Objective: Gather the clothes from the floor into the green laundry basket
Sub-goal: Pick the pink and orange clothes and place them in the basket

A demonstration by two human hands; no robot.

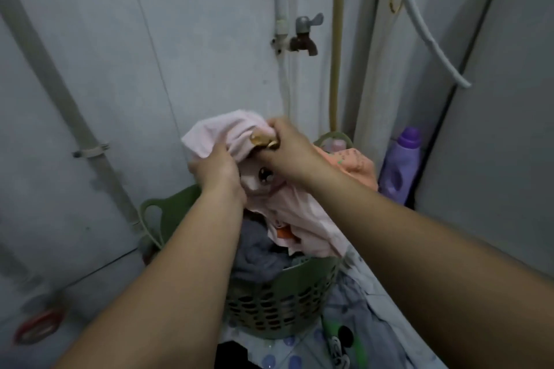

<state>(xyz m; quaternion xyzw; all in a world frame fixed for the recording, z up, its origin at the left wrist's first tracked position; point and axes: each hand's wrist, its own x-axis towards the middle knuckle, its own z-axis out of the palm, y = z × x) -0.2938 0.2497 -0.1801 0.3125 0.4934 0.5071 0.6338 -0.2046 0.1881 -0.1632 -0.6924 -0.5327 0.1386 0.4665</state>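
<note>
Head view: both hands are bunching a pale pink printed cotton garment (299, 213) over the green perforated plastic laundry basket (281, 305).

The left hand (215, 171) and right hand (287, 153) are curling their fingers into its folds above the basket; being soft, light and floppy, it probably handles best gathered in fistfuls. More clothes (350, 314) are lying beside the basket.

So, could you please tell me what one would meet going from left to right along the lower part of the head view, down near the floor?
Red ring → green laundry basket → grey-blue clothes on the floor → purple detergent bottle, which stands further back.
</note>
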